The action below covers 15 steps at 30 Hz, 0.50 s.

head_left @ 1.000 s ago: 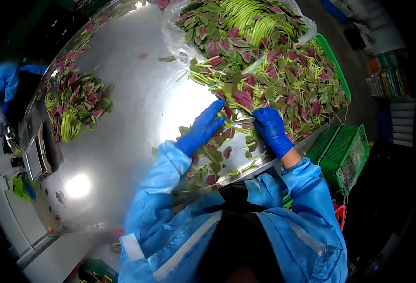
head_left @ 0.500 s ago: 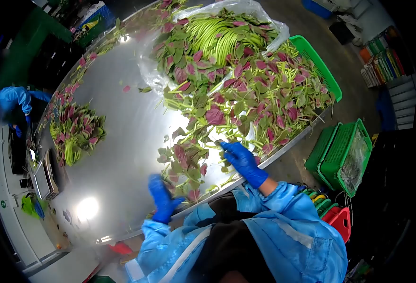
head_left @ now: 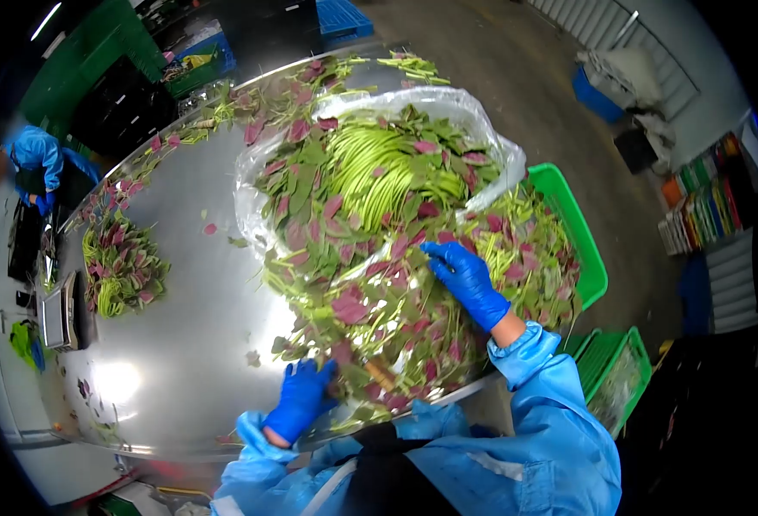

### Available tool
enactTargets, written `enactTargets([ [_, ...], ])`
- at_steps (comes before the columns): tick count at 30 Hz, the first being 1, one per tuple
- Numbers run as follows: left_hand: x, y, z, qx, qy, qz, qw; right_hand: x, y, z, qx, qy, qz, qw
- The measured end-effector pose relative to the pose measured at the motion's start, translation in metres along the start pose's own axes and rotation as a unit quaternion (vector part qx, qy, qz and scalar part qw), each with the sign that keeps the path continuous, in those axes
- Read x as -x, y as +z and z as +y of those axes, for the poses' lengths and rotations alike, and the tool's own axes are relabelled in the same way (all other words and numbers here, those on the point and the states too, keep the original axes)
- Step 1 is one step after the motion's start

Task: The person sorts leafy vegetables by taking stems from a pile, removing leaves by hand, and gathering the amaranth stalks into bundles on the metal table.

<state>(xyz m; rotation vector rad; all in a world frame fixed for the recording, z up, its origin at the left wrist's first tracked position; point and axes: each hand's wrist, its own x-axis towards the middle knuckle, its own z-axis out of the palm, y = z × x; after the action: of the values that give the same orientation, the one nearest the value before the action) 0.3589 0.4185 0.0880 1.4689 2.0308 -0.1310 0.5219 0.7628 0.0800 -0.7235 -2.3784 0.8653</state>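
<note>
Both hands have shifted on my feed since half a second ago: the right hand [head_left: 465, 284] went from near the front edge to over the loose greens [head_left: 396, 318], and the left hand [head_left: 301, 400] from the metal to their border. Far left, I see a co-worker [head_left: 35, 159] past the desk [head_left: 198, 301]. A scale [head_left: 61, 314] sits by the left edge, with a bunch [head_left: 121, 267] near it and scattered leaves along the rim. Between bunch and heap I count a broad stretch of shiny metal as open room. Left hand is released, fingers spread at the greens, near the front edge. Behind the heap, a bag [head_left: 508, 163] lies opened around stacked stems [head_left: 375, 176]. Right hand bends its fingers over the greens beside the bag; I cannot tell whether they pinch anything. Room is tighter here: greens reach the right edge, against a tray [head_left: 581, 245].
</note>
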Motion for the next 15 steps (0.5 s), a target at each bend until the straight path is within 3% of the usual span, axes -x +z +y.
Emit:
enactTargets([
  [2, 0.003, -0.022, 0.003, -0.013, -0.013, 0.055, 0.998, -0.046, -0.023, 0.011, -0.027, -0.003, -0.024, 0.999],
  [4, -0.006, -0.071, 0.021, 0.013, -0.05, 0.054, 0.997, -0.092, -0.033, 0.02, 0.028, -0.108, -0.033, 0.993],
  [5, -0.015, -0.091, 0.029, 0.024, -0.028, 0.111, 0.993, -0.114, -0.042, 0.017, 0.04, -0.115, -0.092, 0.988],
  [10, -0.094, -0.133, 0.05, 0.126, 0.065, 0.318, 0.937, -0.196, -0.026, 0.044, 0.027, -0.198, -0.13, 0.971],
  [13, -0.151, -0.151, 0.057, 0.165, 0.091, 0.295, 0.937, -0.238, -0.01, 0.052, 0.029, -0.208, -0.168, 0.963],
  [15, -0.182, -0.157, 0.065, 0.171, 0.117, 0.333, 0.92, -0.263, 0.005, 0.058, 0.037, -0.233, -0.171, 0.957],
])
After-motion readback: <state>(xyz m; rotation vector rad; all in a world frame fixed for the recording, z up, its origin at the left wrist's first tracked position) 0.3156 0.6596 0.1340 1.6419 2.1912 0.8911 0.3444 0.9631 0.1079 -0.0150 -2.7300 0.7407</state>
